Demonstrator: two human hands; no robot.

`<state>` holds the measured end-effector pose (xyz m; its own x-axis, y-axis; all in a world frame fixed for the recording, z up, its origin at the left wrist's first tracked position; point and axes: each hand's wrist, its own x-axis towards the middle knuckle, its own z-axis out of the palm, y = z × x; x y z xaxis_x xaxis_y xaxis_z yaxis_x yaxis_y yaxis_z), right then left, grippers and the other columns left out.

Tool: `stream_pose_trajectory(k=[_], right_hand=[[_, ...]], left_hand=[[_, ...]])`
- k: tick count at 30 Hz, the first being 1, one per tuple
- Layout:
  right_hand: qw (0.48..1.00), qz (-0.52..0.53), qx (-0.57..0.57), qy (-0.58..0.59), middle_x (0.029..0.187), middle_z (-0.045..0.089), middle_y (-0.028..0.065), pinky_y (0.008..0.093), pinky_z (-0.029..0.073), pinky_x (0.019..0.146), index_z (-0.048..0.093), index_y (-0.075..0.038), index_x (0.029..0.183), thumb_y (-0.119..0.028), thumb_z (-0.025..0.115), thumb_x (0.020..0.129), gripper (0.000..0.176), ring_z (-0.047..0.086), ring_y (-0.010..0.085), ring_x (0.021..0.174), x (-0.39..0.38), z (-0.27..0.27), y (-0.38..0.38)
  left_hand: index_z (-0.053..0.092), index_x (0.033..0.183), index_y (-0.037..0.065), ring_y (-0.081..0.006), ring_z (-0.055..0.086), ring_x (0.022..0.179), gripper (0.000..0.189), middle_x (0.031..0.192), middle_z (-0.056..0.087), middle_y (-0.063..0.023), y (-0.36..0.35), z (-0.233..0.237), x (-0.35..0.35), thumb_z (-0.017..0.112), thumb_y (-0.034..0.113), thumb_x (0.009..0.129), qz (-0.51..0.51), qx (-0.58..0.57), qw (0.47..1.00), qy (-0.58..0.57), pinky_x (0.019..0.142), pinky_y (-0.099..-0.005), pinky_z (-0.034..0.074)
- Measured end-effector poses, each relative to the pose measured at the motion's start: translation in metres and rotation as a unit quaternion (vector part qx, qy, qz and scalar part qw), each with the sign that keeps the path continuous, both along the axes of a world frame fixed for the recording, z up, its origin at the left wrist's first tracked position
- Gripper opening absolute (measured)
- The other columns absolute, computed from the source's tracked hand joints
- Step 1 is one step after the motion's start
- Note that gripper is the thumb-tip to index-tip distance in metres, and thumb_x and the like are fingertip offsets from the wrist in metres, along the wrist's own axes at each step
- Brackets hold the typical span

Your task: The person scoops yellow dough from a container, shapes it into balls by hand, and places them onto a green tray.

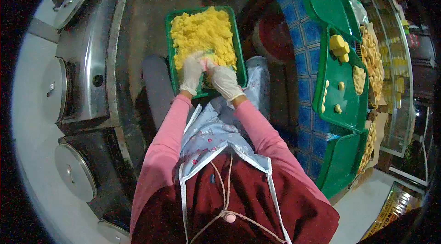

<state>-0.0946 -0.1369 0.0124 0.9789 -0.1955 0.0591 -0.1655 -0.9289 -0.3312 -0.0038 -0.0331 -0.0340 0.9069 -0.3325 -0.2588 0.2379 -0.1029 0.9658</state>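
Note:
A green tray rests between my knees, heaped with a crumbly yellow mash. My left hand and my right hand, both in whitish gloves, meet over the tray's near half. Their fingers are closed and drawn together at the fingertips. Between them shows a small pinkish thing, with a hint of green beside it; it is too small and too covered to name. The near edge of the mash is partly hidden under my hands.
At right, a green tray on a blue-tiled counter holds yellow dough pieces. Beyond it lie heaps of pale brown pieces and a glass case. Steel units with round lids line the left.

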Motion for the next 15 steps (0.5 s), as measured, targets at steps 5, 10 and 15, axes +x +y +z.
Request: stream_pose_trajectory(k=[5, 10, 15], right_hand=[[0.997, -0.013, 0.034, 0.074, 0.076, 0.068, 0.0173, 0.0493, 0.049, 0.061, 0.068, -0.012, 0.101, -0.039, 0.044, 0.102, 0.036, 0.068, 0.037, 0.074, -0.03, 0.033, -0.027], [0.995, -0.062, 0.054, 0.056, 0.086, 0.069, 0.0198, 0.0505, 0.049, 0.067, 0.069, -0.017, 0.116, -0.041, 0.044, 0.103, 0.037, 0.067, 0.0406, 0.082, -0.04, 0.041, -0.022], [0.993, -0.056, 0.079, 0.064, 0.083, 0.069, 0.0211, 0.0513, 0.049, 0.065, 0.061, -0.018, 0.126, -0.031, 0.044, 0.102, 0.032, 0.067, 0.0409, 0.079, -0.01, 0.021, 0.007]], left_hand=[[0.069, 0.122, 0.006, -0.0416, 0.06, 0.111, 0.044, 0.115, 0.065, -0.0273, -0.002, 0.027, 0.015, 0.063, 0.007, 0.078, -0.184, 0.192, 0.914, -0.305, 0.096, -0.0446, 0.048], [0.069, 0.114, 0.005, -0.0409, 0.06, 0.103, 0.048, 0.096, 0.063, -0.0223, 0.002, 0.034, 0.015, 0.075, 0.021, 0.069, -0.206, 0.326, 0.87, -0.308, 0.091, -0.0463, 0.049], [0.069, 0.108, 0.001, -0.0397, 0.061, 0.109, 0.034, 0.104, 0.069, -0.0231, 0.02, -0.006, -0.005, 0.07, 0.019, 0.079, -0.043, 0.248, 0.933, -0.258, 0.09, -0.0441, 0.05]])
